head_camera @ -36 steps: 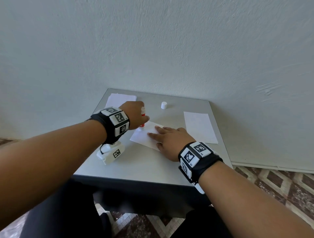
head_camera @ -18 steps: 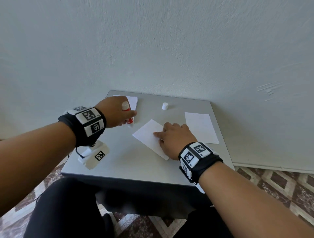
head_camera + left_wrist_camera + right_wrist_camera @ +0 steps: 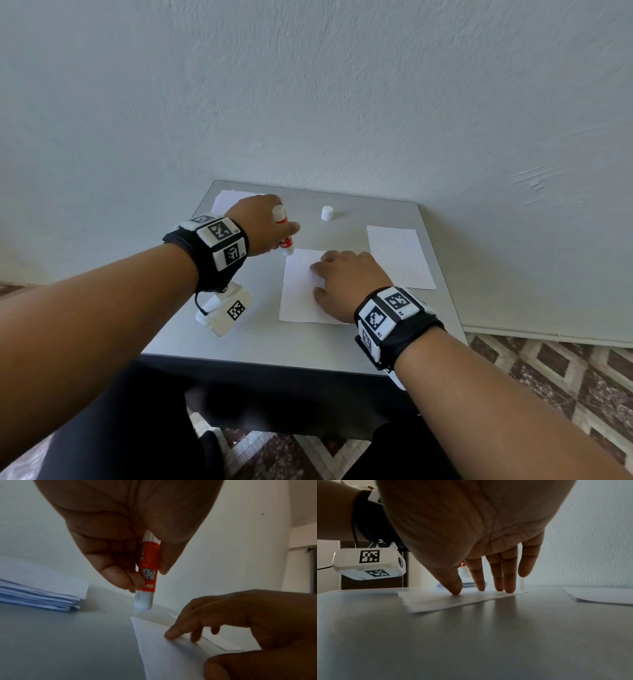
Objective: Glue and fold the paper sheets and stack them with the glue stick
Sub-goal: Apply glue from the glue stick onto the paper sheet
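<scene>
Standing against a pale wall (image 3: 342,102), the grey table (image 3: 260,339) (patterned floor tiles (image 3: 555,373) below) bears flat-fingered right hand (image 3: 346,284), left hand (image 3: 257,222) gripping glue stick (image 3: 283,233).

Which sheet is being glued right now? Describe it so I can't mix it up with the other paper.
On the grey table against the wall, look at the middle, between the two hands. The sheet lies flat under the right hand, with the glue stick in the left hand at its far left corner. The stack and the right-side sheet lie untouched.

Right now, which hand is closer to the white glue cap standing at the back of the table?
Left. The left hand, gripping the glue stick, is just left of the cap; the right hand presses the paper sheet farther toward the front.
</scene>
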